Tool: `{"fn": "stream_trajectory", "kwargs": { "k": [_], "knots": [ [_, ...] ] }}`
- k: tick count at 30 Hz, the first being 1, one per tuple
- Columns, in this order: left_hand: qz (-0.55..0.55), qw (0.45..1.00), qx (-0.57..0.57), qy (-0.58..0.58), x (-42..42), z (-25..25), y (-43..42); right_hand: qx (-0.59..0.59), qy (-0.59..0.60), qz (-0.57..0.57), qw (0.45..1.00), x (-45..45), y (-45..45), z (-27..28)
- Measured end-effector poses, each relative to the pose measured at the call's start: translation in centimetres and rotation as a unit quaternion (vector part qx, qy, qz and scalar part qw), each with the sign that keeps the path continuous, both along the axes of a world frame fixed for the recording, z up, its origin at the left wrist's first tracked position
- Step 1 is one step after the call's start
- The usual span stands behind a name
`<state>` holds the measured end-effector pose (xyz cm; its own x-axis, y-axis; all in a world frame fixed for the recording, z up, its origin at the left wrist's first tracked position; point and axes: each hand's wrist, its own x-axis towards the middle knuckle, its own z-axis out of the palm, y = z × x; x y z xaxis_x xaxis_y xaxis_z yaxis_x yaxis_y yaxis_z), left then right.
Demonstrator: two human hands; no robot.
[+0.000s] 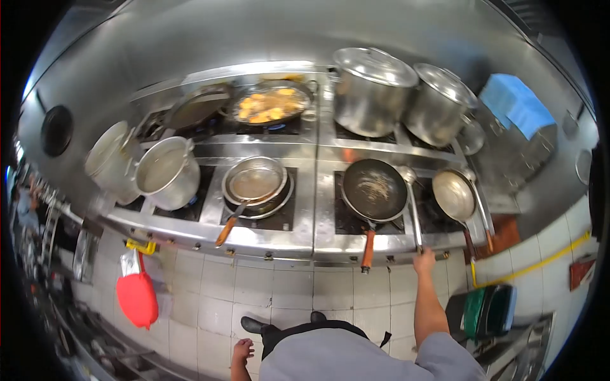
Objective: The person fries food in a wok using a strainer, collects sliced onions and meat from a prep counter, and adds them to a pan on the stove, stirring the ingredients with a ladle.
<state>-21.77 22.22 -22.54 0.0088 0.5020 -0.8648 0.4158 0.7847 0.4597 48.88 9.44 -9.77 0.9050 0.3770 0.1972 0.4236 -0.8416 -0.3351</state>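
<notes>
My right hand (424, 260) is closed on the handle end of a long metal ladle (412, 206), which lies across the stove between two pans. To its left is a black frying pan (375, 189) with pale residue and an orange-brown handle. On its right sits a shallow metal pan (454, 195), with another long utensil (481, 209) beside it. My left hand (243, 350) hangs low over the floor near my body, its fingers loosely curled and partly apart, with nothing visible in it.
A wok (272, 103) of frying yellow pieces stands over a flame at the back. Two large lidded pots (373, 95) (440, 105) stand back right. Two tall pots (168, 173) (111, 159) are at left, a strainer (255, 181) front centre. A red object (137, 300) hangs at the stove's front.
</notes>
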Motion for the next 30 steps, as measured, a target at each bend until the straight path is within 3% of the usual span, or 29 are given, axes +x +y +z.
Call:
{"fn": "stream_trajectory", "kwargs": {
  "k": [2, 4, 7, 8, 10, 11, 14, 18, 20, 21, 23, 24, 27, 30],
  "knots": [
    [0.027, 1.000, 0.012, 0.004, -0.3, 0.6, -0.4, 0.053, 0.062, 0.023, 0.996, 2.1, -2.0, -4.7],
    [0.044, 0.999, 0.022, 0.005, 0.1, 0.8, -1.3, 0.030, 0.114, 0.003, 0.993, 1.7, -1.6, -4.2],
    [0.018, 1.000, 0.005, 0.017, -0.1, 1.4, -3.0, 0.023, 0.100, -0.022, 0.994, 2.5, -0.4, -5.9],
    [-0.015, 1.000, -0.003, 0.022, -0.3, 1.2, -3.5, 0.027, 0.099, -0.015, 0.995, 2.4, 0.6, -5.1],
    [-0.062, 0.998, -0.006, 0.030, -0.5, 0.9, -4.1, 0.102, 0.261, -0.041, 0.959, 2.0, 1.1, -2.1],
    [-0.060, 0.998, -0.003, 0.027, -0.4, 1.2, -4.0, 0.192, 0.311, -0.046, 0.929, -0.1, 2.0, 1.7],
    [-0.096, 0.994, 0.015, 0.055, -0.5, 1.2, -4.2, 0.282, 0.356, -0.009, 0.891, -0.7, 0.6, 2.9],
    [-0.035, 0.999, -0.006, 0.041, -1.1, -1.5, -1.8, 0.325, 0.356, 0.008, 0.876, -4.5, -1.0, 6.2],
    [-0.013, 1.000, -0.008, 0.025, -1.0, -1.9, -0.8, 0.382, 0.413, 0.054, 0.825, -7.2, -1.1, 9.8],
    [-0.027, 0.999, 0.003, 0.026, -0.6, -1.5, 0.2, 0.381, 0.414, 0.056, 0.825, -8.3, -0.7, 11.7],
    [-0.059, 0.998, 0.017, 0.032, -0.4, -1.2, 2.1, 0.411, 0.477, 0.108, 0.769, -10.6, 0.9, 15.4],
    [-0.058, 0.998, 0.020, 0.031, -0.4, -1.1, 3.2, 0.412, 0.477, 0.110, 0.768, -12.0, 1.8, 17.0],
    [-0.061, 0.997, 0.044, 0.012, -0.2, -0.1, 6.0, 0.446, 0.559, 0.211, 0.666, -15.8, 4.7, 20.0],
    [-0.031, 0.997, 0.074, -0.006, -0.6, -0.7, 7.7, 0.421, 0.551, 0.236, 0.681, -21.2, 8.7, 22.4]
  ]
}}
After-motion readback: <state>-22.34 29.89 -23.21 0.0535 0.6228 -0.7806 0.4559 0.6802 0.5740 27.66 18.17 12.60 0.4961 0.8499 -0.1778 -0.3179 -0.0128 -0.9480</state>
